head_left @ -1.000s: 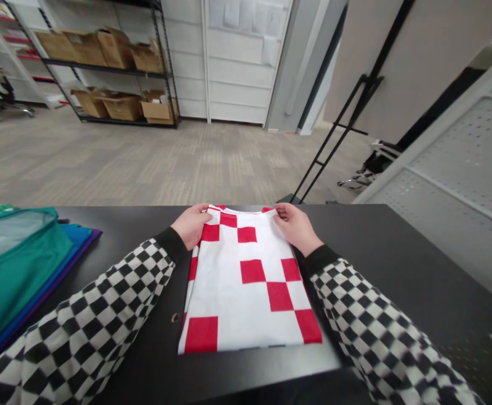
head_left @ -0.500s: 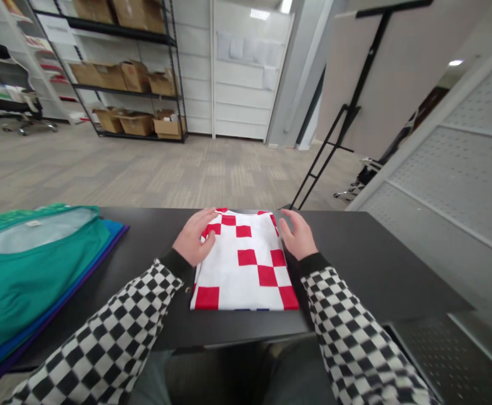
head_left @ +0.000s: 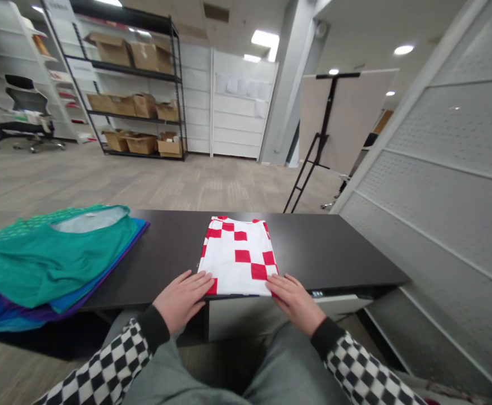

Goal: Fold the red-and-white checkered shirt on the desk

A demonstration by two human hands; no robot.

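The black desk [head_left: 338, 253] runs on past my right hand [head_left: 294, 304]; the folded jersey [head_left: 237, 253] and teal garment pile [head_left: 52, 264] flank my left hand [head_left: 182, 301]

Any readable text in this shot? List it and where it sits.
Nothing can be read.
Neck label on the teal garment: too small to read.
Lit display on the desk's front edge: too small and blurred to read.
Papers on the white cabinet: too small to read.
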